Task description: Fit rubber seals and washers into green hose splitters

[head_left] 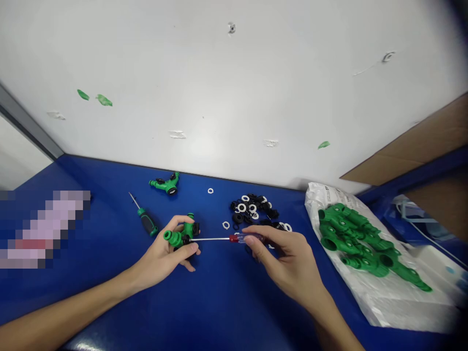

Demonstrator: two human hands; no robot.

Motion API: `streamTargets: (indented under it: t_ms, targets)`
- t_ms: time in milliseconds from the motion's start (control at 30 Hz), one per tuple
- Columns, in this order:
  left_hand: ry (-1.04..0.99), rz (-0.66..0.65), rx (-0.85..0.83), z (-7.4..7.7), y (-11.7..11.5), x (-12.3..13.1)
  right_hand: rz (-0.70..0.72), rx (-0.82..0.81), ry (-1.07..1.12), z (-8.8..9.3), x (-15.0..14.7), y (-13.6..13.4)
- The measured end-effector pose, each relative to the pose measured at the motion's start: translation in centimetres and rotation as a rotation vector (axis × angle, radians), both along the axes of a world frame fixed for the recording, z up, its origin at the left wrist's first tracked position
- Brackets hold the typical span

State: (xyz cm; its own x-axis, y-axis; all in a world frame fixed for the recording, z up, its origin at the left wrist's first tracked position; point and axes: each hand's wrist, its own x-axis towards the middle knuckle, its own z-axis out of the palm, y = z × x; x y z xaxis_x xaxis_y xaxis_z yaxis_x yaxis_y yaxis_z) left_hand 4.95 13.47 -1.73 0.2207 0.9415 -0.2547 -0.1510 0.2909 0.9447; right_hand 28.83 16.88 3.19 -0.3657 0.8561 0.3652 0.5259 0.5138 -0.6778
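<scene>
R hand [288,258] pinching screwdriver [234,238], tip at green hose connector [179,238] in closed L hand [161,256]; open bench [219,304] below

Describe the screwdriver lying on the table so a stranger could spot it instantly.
Start at the blue table, then look beyond the left hand. A screwdriver with a green-and-black handle lies there, shaft pointing away; unlike the red-and-clear one in the right hand, nobody holds it.
</scene>
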Motion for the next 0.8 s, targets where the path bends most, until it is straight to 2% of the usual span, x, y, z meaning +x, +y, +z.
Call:
streamTargets:
  t_ms: [100, 300, 467, 600, 800]
  targets:
    - [0.018, -0.017, 0.009, -0.03, -0.04, 0.1, -0.005, 0.017, 0.061, -0.4, 0.14, 0.04]
    - [0.012, -0.007, 0.008, 0.02, 0.05, 0.14, 0.148, 0.004, 0.031, 0.02, 0.55, -0.11]
    - [0.075, -0.036, 0.051, -0.03, -0.07, 0.11, 0.091, 0.062, -0.096, 0.12, 0.14, -0.23]
    - [0.052, -0.021, 0.035, 0.04, 0.03, 0.2, 0.069, -0.036, -0.059, -0.14, 0.04, -0.18]
    - [0.053, -0.01, 0.01, 0.09, 0.08, 0.08, 0.248, -0.05, 0.053, 0.54, 0.34, -0.24]
